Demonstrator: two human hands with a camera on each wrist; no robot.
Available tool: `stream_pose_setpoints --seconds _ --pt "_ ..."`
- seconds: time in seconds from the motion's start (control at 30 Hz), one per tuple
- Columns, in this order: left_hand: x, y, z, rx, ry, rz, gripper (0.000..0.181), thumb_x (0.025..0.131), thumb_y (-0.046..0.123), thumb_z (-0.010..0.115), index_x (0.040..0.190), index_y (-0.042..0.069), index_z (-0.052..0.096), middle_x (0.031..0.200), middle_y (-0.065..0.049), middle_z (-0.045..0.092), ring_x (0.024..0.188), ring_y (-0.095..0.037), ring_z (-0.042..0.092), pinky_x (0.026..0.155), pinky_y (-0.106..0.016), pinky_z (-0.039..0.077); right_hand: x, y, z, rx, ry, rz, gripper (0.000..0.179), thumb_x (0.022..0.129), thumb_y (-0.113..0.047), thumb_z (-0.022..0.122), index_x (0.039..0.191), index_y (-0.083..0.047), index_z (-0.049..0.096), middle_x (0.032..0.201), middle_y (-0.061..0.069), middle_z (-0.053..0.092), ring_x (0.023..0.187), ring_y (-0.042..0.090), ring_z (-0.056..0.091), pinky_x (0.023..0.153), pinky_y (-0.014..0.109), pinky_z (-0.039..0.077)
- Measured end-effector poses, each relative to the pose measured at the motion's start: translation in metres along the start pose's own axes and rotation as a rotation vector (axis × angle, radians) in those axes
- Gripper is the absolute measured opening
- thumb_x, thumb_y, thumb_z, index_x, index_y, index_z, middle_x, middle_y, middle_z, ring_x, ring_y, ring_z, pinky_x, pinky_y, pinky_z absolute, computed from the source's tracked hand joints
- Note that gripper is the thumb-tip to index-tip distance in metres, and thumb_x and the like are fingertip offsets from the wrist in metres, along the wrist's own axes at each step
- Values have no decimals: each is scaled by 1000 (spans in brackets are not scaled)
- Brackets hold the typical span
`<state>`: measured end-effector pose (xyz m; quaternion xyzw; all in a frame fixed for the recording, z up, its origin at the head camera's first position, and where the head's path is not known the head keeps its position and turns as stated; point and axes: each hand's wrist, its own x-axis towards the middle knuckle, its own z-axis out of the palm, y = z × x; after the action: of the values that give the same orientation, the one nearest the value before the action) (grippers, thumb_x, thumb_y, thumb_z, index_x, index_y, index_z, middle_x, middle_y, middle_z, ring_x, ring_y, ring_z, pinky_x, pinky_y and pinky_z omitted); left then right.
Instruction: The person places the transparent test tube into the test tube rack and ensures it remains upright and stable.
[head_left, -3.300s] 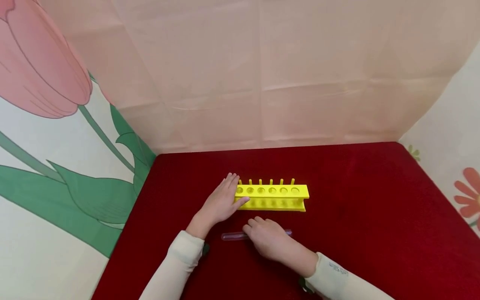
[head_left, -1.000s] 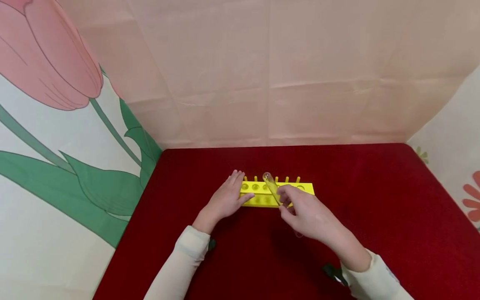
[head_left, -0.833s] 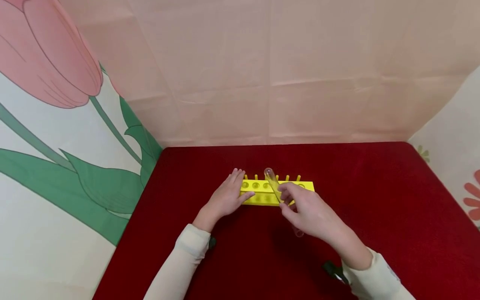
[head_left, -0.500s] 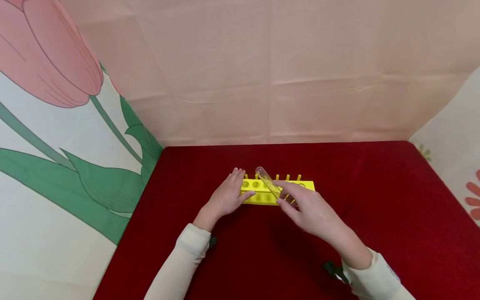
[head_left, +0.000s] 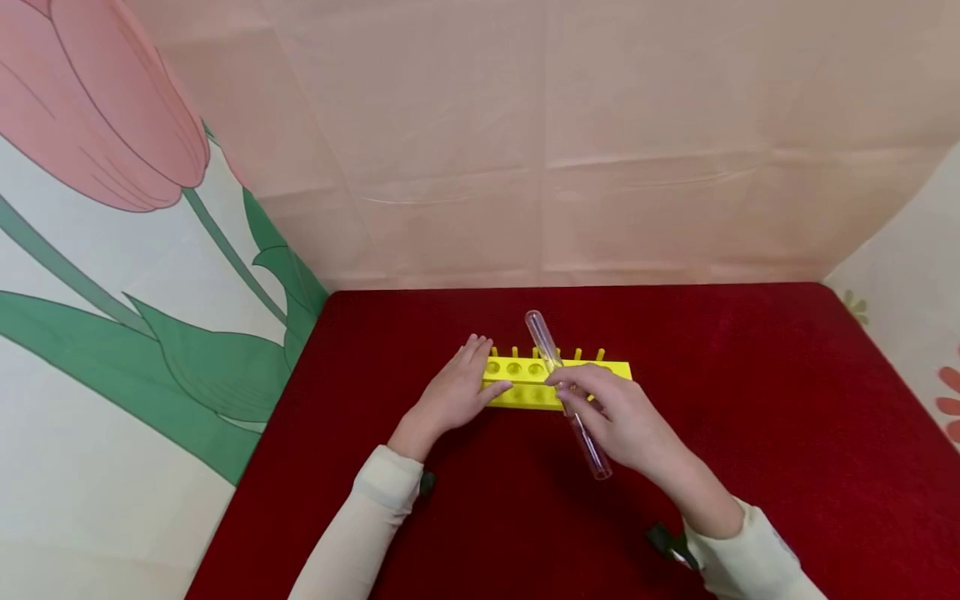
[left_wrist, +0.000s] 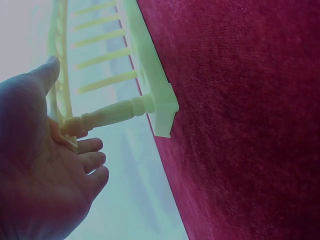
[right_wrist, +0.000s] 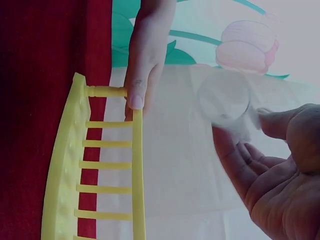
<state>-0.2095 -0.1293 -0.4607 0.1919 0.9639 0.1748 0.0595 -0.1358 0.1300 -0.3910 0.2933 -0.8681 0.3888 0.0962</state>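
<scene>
A yellow test tube rack (head_left: 525, 393) with a row of round holes and a row of pegs stands on the table. My left hand (head_left: 453, 392) holds its left end, the thumb along the front edge and the fingers stretched towards the back. In the left wrist view, the end of the rack's top plate (left_wrist: 63, 105) lies between thumb and fingers. My right hand (head_left: 618, 417) pinches a clear test tube (head_left: 588, 446) near its middle, in front of the rack. The tube slants, rounded end up and away, other end down towards me. In the right wrist view the tube (right_wrist: 225, 97) is blurred.
A dark red cloth (head_left: 750, 400) covers the table. Behind it hangs a pale pink sheet (head_left: 450, 125). To the left is a panel with a large tulip print (head_left: 112, 108), to the right a pale panel with flowers (head_left: 948, 379).
My right hand has lifted the test tube off the cloth and brought it up before the rack. Since half a second ago, the tube has turned, baring its lower end. My left hand stays on the rack.
</scene>
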Motion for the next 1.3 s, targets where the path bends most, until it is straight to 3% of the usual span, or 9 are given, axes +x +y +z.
stream_pose_setpoints --seconds 0.07,0.2,0.3,0.53,0.7,0.9,1.07,1.3 --pt "0 0 0 -2 -1 -2 85 101 61 47 161 6 22 168 -12 20 156 -24 13 124 -40 21 -1 0 0 38 -3 -7 25 95 -2 68 116 -16 71 100 -3 68 77 7 62 67 24 58" --pt "0 1 0 -7 -6 -7 86 101 61 47 161 6 22 168 -11 20 156 -24 13 124 -40 21 -4 -1 -3 250 -66 13 33 101 6 53 126 -12 66 108 3 65 76 12 67 69 27 60" --pt "0 1 0 -2 -10 -9 86 101 62 46 162 7 21 168 -11 19 156 -24 13 125 -40 21 -6 -2 -5 355 -87 -5 38 99 11 53 130 -8 61 115 9 64 82 17 70 72 29 62" --pt "0 1 -1 3 -2 -9 86 101 62 46 162 7 21 168 -11 19 156 -23 13 124 -40 22 -7 -1 -4 222 24 -22 50 86 4 77 129 -12 58 107 1 68 92 13 68 70 27 61" --pt "0 0 0 0 0 -12 86 100 62 46 162 7 21 168 -11 19 156 -24 14 124 -41 23 -7 3 2 103 57 -28 48 88 0 77 131 -14 61 93 -7 66 87 8 65 69 26 60" --pt "0 0 1 13 13 5 84 102 61 46 161 6 23 167 -12 22 156 -25 15 124 -41 23 -6 5 6 -50 98 -89 48 86 0 78 130 -16 69 105 -1 68 84 10 59 69 27 56" --pt "0 0 1 12 12 6 84 102 60 46 161 6 24 167 -12 23 156 -24 15 124 -40 23 -6 6 7 -51 180 -144 37 81 0 83 116 -9 75 100 1 57 85 12 50 62 18 45" --pt "-1 0 1 3 8 -4 84 101 61 46 161 7 23 167 -11 22 156 -24 13 124 -40 23 -2 5 6 -18 264 -179 39 77 5 83 111 -8 72 112 2 69 92 15 61 77 9 47"
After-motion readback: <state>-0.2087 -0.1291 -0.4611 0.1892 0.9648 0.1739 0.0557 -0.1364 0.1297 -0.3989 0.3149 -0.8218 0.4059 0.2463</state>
